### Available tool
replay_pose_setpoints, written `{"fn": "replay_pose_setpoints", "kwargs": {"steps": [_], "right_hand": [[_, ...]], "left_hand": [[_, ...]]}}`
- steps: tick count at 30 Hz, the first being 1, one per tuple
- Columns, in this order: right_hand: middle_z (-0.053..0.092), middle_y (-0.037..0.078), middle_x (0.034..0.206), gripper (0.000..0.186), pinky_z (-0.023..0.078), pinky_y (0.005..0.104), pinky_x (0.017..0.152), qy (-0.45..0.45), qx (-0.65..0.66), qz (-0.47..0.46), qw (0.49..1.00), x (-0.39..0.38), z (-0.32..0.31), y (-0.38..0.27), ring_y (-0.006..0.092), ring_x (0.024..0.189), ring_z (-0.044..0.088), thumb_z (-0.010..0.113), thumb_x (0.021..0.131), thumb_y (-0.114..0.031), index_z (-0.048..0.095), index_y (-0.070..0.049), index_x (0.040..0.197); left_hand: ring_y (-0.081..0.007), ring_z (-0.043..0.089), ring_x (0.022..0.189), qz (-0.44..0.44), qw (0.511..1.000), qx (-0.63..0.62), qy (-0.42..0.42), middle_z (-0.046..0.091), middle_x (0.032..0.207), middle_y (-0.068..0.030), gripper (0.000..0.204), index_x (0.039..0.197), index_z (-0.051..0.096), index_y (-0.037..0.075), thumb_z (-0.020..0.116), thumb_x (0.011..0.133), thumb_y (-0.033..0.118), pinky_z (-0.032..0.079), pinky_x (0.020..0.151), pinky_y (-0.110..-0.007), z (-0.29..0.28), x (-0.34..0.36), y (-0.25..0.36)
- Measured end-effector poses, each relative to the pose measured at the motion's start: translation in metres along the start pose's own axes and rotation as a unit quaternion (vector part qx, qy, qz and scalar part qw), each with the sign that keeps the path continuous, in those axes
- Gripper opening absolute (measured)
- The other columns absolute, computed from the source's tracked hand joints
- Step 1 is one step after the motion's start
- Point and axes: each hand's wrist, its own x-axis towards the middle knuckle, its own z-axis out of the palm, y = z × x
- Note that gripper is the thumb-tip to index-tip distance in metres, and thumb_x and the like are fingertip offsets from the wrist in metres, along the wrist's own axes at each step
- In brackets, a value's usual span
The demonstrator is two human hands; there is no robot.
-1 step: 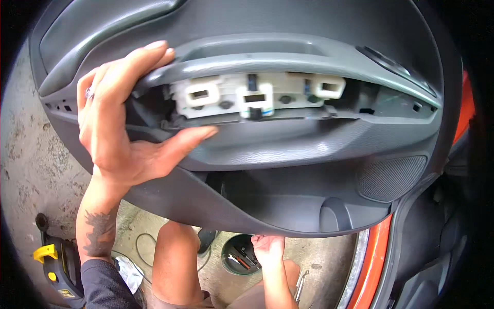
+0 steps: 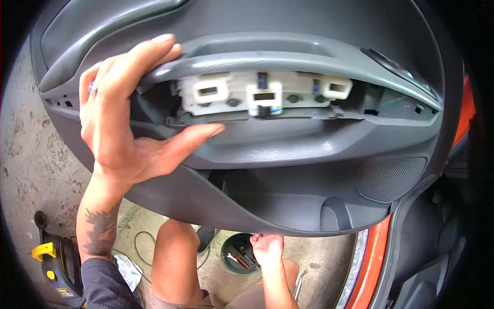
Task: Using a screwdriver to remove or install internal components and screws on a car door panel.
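I log left grip [image 2: 116,116] spread wide over grained armrest [image 2: 247,64], open recess [image 2: 360,98] alongside; right grip [image 2: 268,249] at curved door panel [image 2: 154,198], lower edge, its hold I cannot tell

No lettering or number is legible in the view. At eight o'clock, a black-and-yellow case [image 2: 66,265] bears a small yellow label [image 2: 64,292] toward its own six o'clock edge; the dark marks on this label are too small and blurred to read.
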Motion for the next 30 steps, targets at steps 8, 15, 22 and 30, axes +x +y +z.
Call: {"fn": "replay_pose_setpoints", "kwargs": {"steps": [8,15,22,30], "right_hand": [[0.063,0.002,0.081,0.013,0.047,0.0216,0.064,-0.240,-0.512,0.067,0.822,-0.066,0.048,-0.016,0.0085,0.070,0.057,0.058,0.096,-0.013,0.063,-0.001,0.098],[0.063,0.001,0.071,0.035,0.045,0.0193,0.051,-0.355,-0.580,-0.270,0.682,-0.147,0.157,-0.061,0.0033,0.056,0.055,0.073,0.082,-0.002,0.061,0.002,0.115],[0.060,-0.002,0.062,0.048,0.035,0.0169,0.045,-0.266,-0.622,-0.513,0.529,-0.167,0.245,-0.100,-0.0011,0.047,0.045,0.073,0.078,0.000,0.059,-0.001,0.125],[0.059,0.007,0.060,0.043,0.045,0.0304,0.047,-0.290,-0.666,-0.524,0.443,-0.170,0.240,-0.108,0.0205,0.046,0.057,0.072,0.082,-0.014,0.059,0.000,0.121]], "left_hand": [[-0.0277,0.061,0.114,-0.031,0.999,-0.030,0.024,0.061,0.124,-0.0202,0.090,0.135,0.043,-0.006,0.091,0.063,0.019,0.046,0.099,-0.034,0.006,0.004,0.013],[-0.0245,0.059,0.114,-0.010,0.999,-0.006,0.038,0.065,0.121,-0.0179,0.080,0.131,0.050,-0.005,0.089,0.064,0.015,0.044,0.101,-0.033,0.004,0.002,0.006],[-0.0253,0.063,0.104,-0.004,0.998,0.021,0.058,0.069,0.114,-0.0103,0.072,0.124,0.057,0.000,0.088,0.063,0.022,0.039,0.098,-0.035,0.005,0.008,0.010],[-0.0266,0.063,0.105,-0.004,0.999,0.031,0.033,0.068,0.117,-0.0112,0.071,0.125,0.056,0.001,0.087,0.064,0.019,0.039,0.099,-0.037,0.005,0.006,0.007]]}}
